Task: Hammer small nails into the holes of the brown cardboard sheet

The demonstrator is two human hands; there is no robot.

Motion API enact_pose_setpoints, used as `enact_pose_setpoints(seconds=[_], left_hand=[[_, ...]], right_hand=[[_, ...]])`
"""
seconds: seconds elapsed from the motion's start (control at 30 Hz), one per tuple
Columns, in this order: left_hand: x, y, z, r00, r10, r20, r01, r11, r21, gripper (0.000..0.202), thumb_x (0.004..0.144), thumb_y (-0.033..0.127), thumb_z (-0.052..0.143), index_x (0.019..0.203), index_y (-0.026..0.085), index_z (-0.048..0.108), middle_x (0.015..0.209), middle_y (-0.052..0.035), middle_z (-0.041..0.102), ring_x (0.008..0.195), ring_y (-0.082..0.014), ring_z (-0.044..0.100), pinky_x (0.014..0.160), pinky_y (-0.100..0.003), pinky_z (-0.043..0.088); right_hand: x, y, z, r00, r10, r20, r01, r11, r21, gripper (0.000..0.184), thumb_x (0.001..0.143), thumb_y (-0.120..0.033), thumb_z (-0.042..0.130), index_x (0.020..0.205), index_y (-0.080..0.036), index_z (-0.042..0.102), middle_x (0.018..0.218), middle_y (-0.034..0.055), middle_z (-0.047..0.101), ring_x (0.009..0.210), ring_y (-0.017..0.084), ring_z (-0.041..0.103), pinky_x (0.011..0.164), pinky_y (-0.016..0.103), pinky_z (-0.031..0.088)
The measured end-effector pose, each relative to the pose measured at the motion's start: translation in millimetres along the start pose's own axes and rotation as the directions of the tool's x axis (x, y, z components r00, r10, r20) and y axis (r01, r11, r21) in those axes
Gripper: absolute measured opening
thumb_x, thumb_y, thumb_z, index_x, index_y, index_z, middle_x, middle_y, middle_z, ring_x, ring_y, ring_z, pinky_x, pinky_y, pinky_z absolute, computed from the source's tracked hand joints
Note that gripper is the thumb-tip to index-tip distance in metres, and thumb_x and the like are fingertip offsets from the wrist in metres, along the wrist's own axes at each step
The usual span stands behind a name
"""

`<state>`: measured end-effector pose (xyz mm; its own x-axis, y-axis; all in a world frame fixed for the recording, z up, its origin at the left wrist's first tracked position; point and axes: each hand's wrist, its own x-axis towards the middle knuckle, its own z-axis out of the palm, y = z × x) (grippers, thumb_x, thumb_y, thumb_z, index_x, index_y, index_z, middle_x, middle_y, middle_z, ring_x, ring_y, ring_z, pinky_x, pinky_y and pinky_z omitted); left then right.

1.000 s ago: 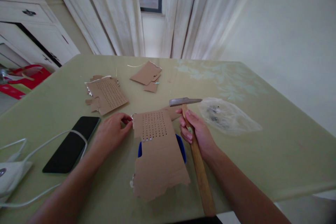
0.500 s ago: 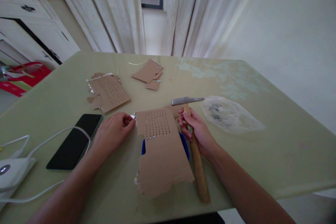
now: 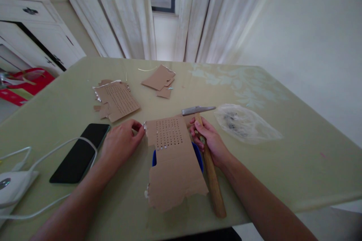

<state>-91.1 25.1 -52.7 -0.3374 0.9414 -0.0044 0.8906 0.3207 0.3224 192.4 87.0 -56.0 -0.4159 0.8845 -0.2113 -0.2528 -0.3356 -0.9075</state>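
Cardboard sheet [image 3: 175, 165], perforated in rows, lay on the desk [image 3: 283, 165] across a blue container [image 3: 198, 154]. Hammer [image 3: 207, 158], wooden handle gripped near its head by the right hand [image 3: 210, 141]. Left hand [image 3: 123, 141] pinched the sheet's corner, apparently steadying it. Phone [image 3: 80, 152] lay alongside.

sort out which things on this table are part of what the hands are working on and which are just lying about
In use:
- brown cardboard sheet with rows of punched holes
- wooden-handled hammer with grey metal head, gripped by the right hand
- blue container under the sheet
- left hand, pinching at the sheet's corner

Lying about:
- black phone
- white cable
- clear plastic bag
- torn cardboard scraps
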Motion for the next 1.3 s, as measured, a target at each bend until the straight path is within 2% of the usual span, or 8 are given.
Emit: enact_pose_setpoints(seconds=[0.13,0.23,0.33,0.4,0.53,0.73,0.97,1.3], left_hand=[[0,-2,-4.4,0.993,-0.019,-0.113,0.01,0.997,-0.079,0.034,0.098,0.048,0.054,0.105,0.024,0.077,0.083,-0.0058,0.076,0.077,-0.0287,0.07,0.074,-0.037,0.048],[-2,-3,-6.9,0.947,0.052,-0.316,-0.121,0.971,-0.204,0.038,0.103,0.042,0.053,0.127,0.021,0.074,0.097,-0.0062,0.077,0.078,-0.0239,0.068,0.077,-0.036,0.05],[-9,0,-8.2,0.86,0.072,-0.506,-0.278,0.897,-0.345,0.029,0.105,0.042,0.061,0.118,0.022,0.077,0.098,-0.0038,0.077,0.078,-0.0204,0.066,0.077,-0.033,0.053],[-16,5,-7.8,0.825,0.042,-0.564,-0.355,0.814,-0.459,0.02,0.102,0.041,0.07,0.108,0.024,0.077,0.095,-0.0017,0.079,0.08,-0.0193,0.069,0.077,-0.033,0.055],[-31,15,-5.5,0.828,0.054,-0.559,-0.471,0.608,-0.639,0.009,0.096,0.03,0.08,0.103,0.025,0.077,0.094,-0.0003,0.082,0.079,-0.0177,0.074,0.072,-0.032,0.059],[-41,18,-7.2,0.842,0.303,-0.447,-0.54,0.457,-0.707,0.009,0.094,0.022,0.081,0.103,0.026,0.08,0.091,-0.0036,0.084,0.073,-0.02,0.075,0.064,-0.034,0.059],[-37,25,-16.1,0.735,0.541,-0.409,-0.669,0.475,-0.572,0.021,0.094,0.016,0.082,0.105,0.033,0.084,0.093,0.0011,0.086,0.078,-0.0197,0.077,0.083,-0.041,0.056],[-36,25,-13.0,0.753,0.548,-0.364,-0.647,0.516,-0.561,0.015,0.096,0.018,0.08,0.102,0.031,0.083,0.09,0.0019,0.085,0.077,-0.0184,0.072,0.081,-0.04,0.051]], right_hand=[[-2,0,2,0.999,-0.041,-0.023,0.041,0.999,-0.028,0.039,0.091,-0.053,0.081,0.106,-0.022,0.061,0.08,-0.0061,0.062,0.043,0.004,0.04,0.034,0.018,0.025],[-5,-1,3,0.998,-0.05,-0.027,0.048,0.998,-0.043,0.039,0.091,-0.052,0.082,0.103,-0.022,0.059,0.081,-0.006,0.063,0.043,0.004,0.04,0.035,0.018,0.025],[-5,0,5,0.999,-0.046,-0.025,0.045,0.998,-0.046,0.04,0.091,-0.053,0.082,0.103,-0.022,0.06,0.08,-0.0058,0.063,0.043,0.004,0.039,0.036,0.019,0.025],[-5,3,6,0.999,-0.039,-0.027,0.038,0.998,-0.049,0.04,0.09,-0.054,0.083,0.101,-0.022,0.061,0.08,-0.0054,0.063,0.044,0.005,0.04,0.036,0.019,0.026],[-7,9,8,1.0,-0.012,-0.01,0.012,0.998,-0.062,0.041,0.092,-0.058,0.08,0.098,-0.022,0.062,0.079,-0.005,0.062,0.044,0.005,0.043,0.037,0.02,0.027],[-8,11,8,1.0,-0.001,0.002,0.001,0.998,-0.055,0.04,0.094,-0.058,0.079,0.098,-0.022,0.062,0.081,-0.0046,0.063,0.043,0.005,0.043,0.036,0.021,0.027],[-7,10,7,1.0,-0.008,0.007,0.009,0.998,-0.059,0.041,0.094,-0.059,0.079,0.097,-0.021,0.062,0.076,-0.0054,0.059,0.043,0.005,0.041,0.037,0.02,0.026],[-9,13,9,0.999,0.039,0.008,-0.039,0.996,-0.078,0.041,0.095,-0.06,0.078,0.092,-0.023,0.061,0.062,-0.0068,0.051,0.043,0.008,0.037,0.038,0.021,0.027]])
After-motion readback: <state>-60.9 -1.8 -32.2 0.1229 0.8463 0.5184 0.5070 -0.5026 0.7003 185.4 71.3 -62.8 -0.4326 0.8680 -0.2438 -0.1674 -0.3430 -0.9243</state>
